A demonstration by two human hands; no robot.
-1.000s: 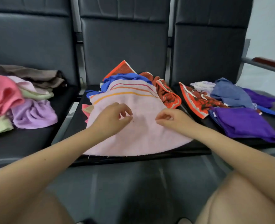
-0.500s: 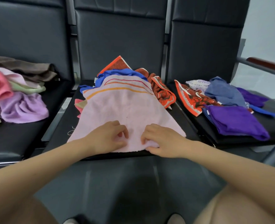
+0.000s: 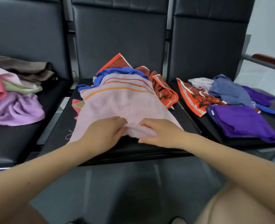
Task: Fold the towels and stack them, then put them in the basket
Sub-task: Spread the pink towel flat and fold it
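Pink terry towel (image 3: 122, 107), bunched near edge

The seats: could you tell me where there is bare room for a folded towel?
Bare patches: left seat in front of the lilac towel; middle seat left of the pink striped towel. The right seat is crowded.

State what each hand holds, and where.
Both the left hand and right hand grip the pink striped towel at its near edge, bunched between them.

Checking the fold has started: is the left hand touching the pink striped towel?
Touching. The head view shows the left hand pinching the near edge of the pink striped towel.
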